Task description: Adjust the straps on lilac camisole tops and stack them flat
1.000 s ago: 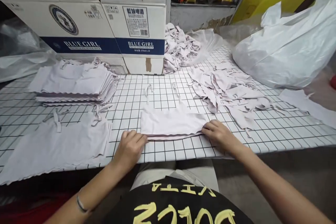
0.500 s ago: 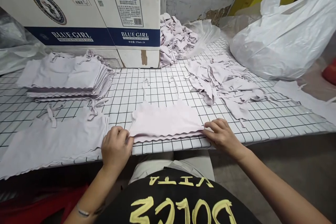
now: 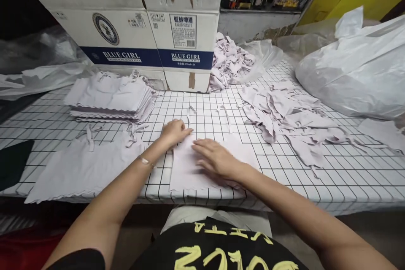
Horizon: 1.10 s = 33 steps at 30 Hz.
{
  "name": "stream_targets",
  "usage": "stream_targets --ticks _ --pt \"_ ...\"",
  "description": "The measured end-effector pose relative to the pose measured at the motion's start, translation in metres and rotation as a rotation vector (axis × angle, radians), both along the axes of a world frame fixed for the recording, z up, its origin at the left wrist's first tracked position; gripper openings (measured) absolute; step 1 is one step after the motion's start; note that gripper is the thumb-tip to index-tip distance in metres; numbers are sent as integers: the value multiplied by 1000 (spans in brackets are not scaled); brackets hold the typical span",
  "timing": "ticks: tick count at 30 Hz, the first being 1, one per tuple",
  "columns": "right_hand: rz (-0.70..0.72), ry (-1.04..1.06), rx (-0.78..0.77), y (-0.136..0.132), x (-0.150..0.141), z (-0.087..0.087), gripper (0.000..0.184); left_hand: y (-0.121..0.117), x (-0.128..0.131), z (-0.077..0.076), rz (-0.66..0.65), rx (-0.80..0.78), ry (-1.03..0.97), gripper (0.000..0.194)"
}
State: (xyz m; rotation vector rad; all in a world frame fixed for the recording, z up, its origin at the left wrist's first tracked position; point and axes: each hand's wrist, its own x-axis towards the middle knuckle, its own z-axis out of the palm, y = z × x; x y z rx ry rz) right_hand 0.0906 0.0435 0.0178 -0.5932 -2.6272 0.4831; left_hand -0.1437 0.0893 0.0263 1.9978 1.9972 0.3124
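Observation:
A pale pink strappy camisole top [image 3: 186, 168] lies flat in front of me, its wavy hem towards me and two thin straps [image 3: 227, 118] stretching away. At its upper left corner my left hand [image 3: 175, 131] has its fingers curled and closed on the cloth by the strap. My right hand [image 3: 218, 158] lies open over the middle of the camisole, fingers stretched out and slightly blurred, palm down. Just to the left, another camisole [image 3: 91, 164] is spread flat. Behind that one rises a neat stack of the same tops [image 3: 107, 97].
The table has a white grid-patterned cloth [image 3: 278, 185]. A loose heap of camisoles [image 3: 281, 109] lies to the right, and another pile [image 3: 229, 61] sits behind. Large beer cartons [image 3: 186, 29] stand at the back. A bulging white plastic bag [image 3: 354, 67] occupies the far right.
Both hands have left the hem corners. The left moved up to the top corner, the right inward onto the cloth. The camisole now lies extended nearer the table edge. The view has shifted.

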Motion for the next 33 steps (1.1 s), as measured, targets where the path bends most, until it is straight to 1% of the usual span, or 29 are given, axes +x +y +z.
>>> stream_targets --ticks 1,2,4,5,7,9,12,15,17,19,21,23,24,26,28,29,30,31,32,33 --pt "41 -66 -30 9 -20 -7 49 19 1 -4 -62 -28 17 31" --pt "80 -126 -58 16 -36 -13 54 35 1 -7 -152 -54 28 30" --pt "121 -193 -86 24 -51 -24 59 60 -4 -6 -376 -94 53 37" --pt "129 -203 -88 25 -53 -29 59 70 -8 -3 -480 -116 72 39" --pt "124 -198 -77 24 -50 -34 60 87 -17 7 -639 -167 126 27" --pt "114 -192 -66 21 -46 -37 60 100 -24 18 -693 -207 165 13" --pt "104 -189 -58 19 -43 -38 60 108 -29 28 -683 -286 170 11" --pt "98 -199 -63 20 -45 -38 59 100 -32 28 -724 -345 157 20" --pt "96 -202 -69 20 -46 -37 58 91 -33 27 -753 -351 182 16" --pt "96 -202 -69 20 -46 -38 58 85 -34 30 -717 -379 201 16" --pt "95 -200 -61 20 -46 -38 58 82 -34 35 -654 -458 182 16" --pt "92 -202 -51 19 -45 -39 58 81 -31 39 -646 -487 154 18" --pt "89 -204 -48 19 -45 -39 58 80 -28 38 -674 -465 152 20" --pt "81 -211 -51 18 -45 -38 57 77 -22 33 -769 -388 183 21" --pt "76 -217 -52 18 -46 -38 57 74 -17 27 -842 -302 246 12" --pt "76 -218 -50 17 -46 -38 57 72 -15 25 -846 -240 276 9" --pt "76 -219 -47 17 -46 -38 57 71 -13 24 -823 -157 299 10" --pt "76 -219 -44 17 -46 -38 57 69 -11 25 -763 -66 314 12" --pt "76 -220 -40 17 -46 -38 57 66 -10 26 -666 4 323 12" --pt "76 -219 -37 17 -46 -38 57 63 -8 27 -546 23 321 17"
